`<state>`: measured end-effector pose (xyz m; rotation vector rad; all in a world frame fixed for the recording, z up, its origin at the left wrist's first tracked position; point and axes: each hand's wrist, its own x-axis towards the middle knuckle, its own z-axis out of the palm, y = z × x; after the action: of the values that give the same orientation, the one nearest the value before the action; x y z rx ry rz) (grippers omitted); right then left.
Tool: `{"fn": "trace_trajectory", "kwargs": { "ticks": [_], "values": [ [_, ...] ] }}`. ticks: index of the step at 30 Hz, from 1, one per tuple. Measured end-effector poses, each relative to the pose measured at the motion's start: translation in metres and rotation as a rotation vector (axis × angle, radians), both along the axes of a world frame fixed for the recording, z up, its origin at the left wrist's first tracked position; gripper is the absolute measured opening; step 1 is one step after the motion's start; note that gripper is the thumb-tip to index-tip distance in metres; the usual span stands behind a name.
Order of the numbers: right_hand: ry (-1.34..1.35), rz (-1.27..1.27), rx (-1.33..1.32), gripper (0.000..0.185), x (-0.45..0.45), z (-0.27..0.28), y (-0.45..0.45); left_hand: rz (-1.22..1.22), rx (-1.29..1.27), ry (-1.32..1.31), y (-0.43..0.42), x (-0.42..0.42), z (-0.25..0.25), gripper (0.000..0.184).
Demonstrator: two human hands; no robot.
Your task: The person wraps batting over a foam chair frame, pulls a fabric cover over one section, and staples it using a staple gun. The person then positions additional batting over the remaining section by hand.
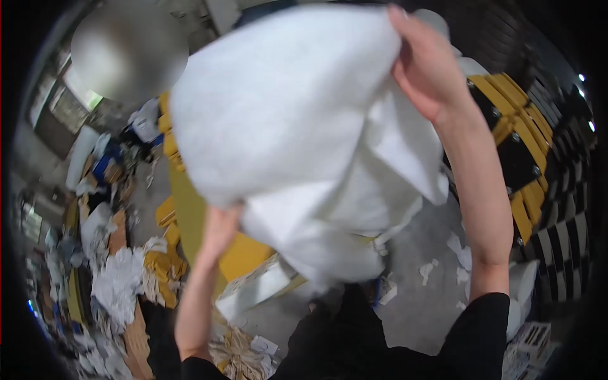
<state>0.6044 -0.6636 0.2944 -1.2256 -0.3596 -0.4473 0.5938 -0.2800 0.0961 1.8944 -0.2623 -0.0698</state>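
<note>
A large white sheet of soft, cloth-like material (pixel 278 120) hangs in folds between my two hands, lifted in front of me. My right hand (pixel 427 66) grips its upper right edge, thumb on the near side. Lower down at the left, my left hand (pixel 221 231) is closed on the sheet's lower left edge, slightly blurred. Behind the sheet, a yellow surface (pixel 247 256) shows in part; most of it is hidden.
Yellow and black blocks (pixel 516 139) are stacked at the right, near black-and-white striped stacks (pixel 560 259). Crumpled white material (pixel 120 278) and brown scraps lie heaped at the left. White scraps (pixel 427 271) litter the grey floor (pixel 411 310). A cardboard box (pixel 532 342) stands at lower right.
</note>
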Motion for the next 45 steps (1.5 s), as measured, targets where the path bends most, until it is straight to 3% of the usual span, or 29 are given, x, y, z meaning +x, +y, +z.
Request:
{"fn": "trace_trajectory", "kwargs": {
  "ticks": [1,3,5,6,8,10,11,13,15,17,20,22,26,28,31,32,34,35,36,37,39,40,41,43,45],
  "values": [
    [0.090,-0.042,0.032,0.026,-0.004,-0.023,0.011,0.122,0.238,-0.132,0.060,0.005,0.015,0.035],
    [0.191,0.023,-0.057,0.026,-0.007,-0.075,0.018,0.150,0.005,0.110,0.155,-0.012,0.057,0.035],
    [0.407,0.006,-0.182,0.025,-0.024,-0.117,0.055,0.036,-0.010,0.229,0.207,-0.033,0.092,0.040],
    [0.542,0.188,-0.370,0.024,-0.034,-0.142,0.064,0.005,0.000,0.280,0.232,-0.046,0.102,0.040],
    [0.702,0.593,-0.808,0.018,-0.030,-0.182,0.066,0.195,0.016,0.286,0.273,-0.057,0.091,0.041],
    [0.614,0.532,-1.534,0.027,-0.026,-0.237,0.071,0.079,0.107,0.300,0.277,-0.075,0.088,0.040],
    [0.581,0.558,-1.557,0.027,-0.027,-0.234,0.091,0.062,0.200,0.253,0.273,-0.083,0.083,0.041],
    [0.193,0.296,-1.718,0.038,-0.045,-0.219,0.151,0.061,0.290,0.233,0.260,-0.094,0.073,0.042],
    [0.189,0.474,-0.974,0.049,-0.045,-0.207,0.220,-0.075,0.471,0.249,0.241,-0.100,0.067,0.045],
    [-0.151,0.545,-0.733,0.058,-0.039,-0.212,0.285,-0.089,0.458,0.258,0.218,-0.105,0.062,0.045],
    [-0.178,0.652,-0.781,0.062,-0.036,-0.220,0.329,-0.114,0.416,0.186,0.200,-0.112,0.063,0.045],
    [0.131,1.048,-0.859,0.058,-0.034,-0.225,0.344,-0.142,0.382,0.328,0.209,-0.117,0.067,0.036],
    [0.130,1.014,-0.920,0.042,-0.041,-0.233,0.356,-0.165,0.179,0.445,0.249,-0.130,0.031,0.035],
    [-0.164,0.714,-1.016,0.027,-0.056,-0.223,0.361,-0.156,0.098,0.456,0.262,-0.139,0.014,0.034],
    [-0.379,0.520,-1.090,0.019,-0.063,-0.220,0.359,-0.143,-0.039,0.466,0.280,-0.145,-0.006,0.032],
    [-0.378,0.522,-1.099,0.019,-0.065,-0.217,0.352,-0.131,-0.038,0.451,0.288,-0.145,-0.015,0.031],
    [-0.690,0.543,-1.134,0.021,-0.068,-0.205,0.341,-0.114,-0.043,0.426,0.296,-0.145,-0.037,0.030],
    [-0.700,0.545,-1.138,0.021,-0.073,-0.199,0.342,0.142,0.296,0.282,0.295,-0.143,-0.049,0.031],
    [-0.583,0.682,-0.910,0.023,-0.082,-0.195,0.342,0.400,0.627,0.135,0.290,-0.146,-0.050,0.035],
    [-0.452,0.809,-0.680,0.027,-0.092,-0.194,0.340,0.404,0.617,0.142,0.286,-0.155,-0.053,0.035],
    [-0.285,0.802,-0.743,0.022,-0.097,-0.201,0.318,0.490,0.404,-0.341,0.276,-0.167,-0.048,0.052],
    [-0.120,0.783,-0.796,0.017,-0.097,-0.202,0.311,0.261,0.049,-0.259,0.264,-0.175,-0.047,0.058],
    [-0.181,0.707,-0.798,0.015,-0.103,-0.198,0.312,0.032,-0.309,-0.156,0.248,-0.194,-0.048,0.064],
    [-0.204,0.620,-0.889,0.016,-0.110,-0.186,0.308,-0.107,-0.029,-0.308,0.198,-0.235,-0.036,0.068],
    [-0.156,0.506,-0.959,0.017,-0.120,-0.169,0.297,0.076,0.179,-0.383,0.151,-0.273,-0.059,0.072]
  ]
}}
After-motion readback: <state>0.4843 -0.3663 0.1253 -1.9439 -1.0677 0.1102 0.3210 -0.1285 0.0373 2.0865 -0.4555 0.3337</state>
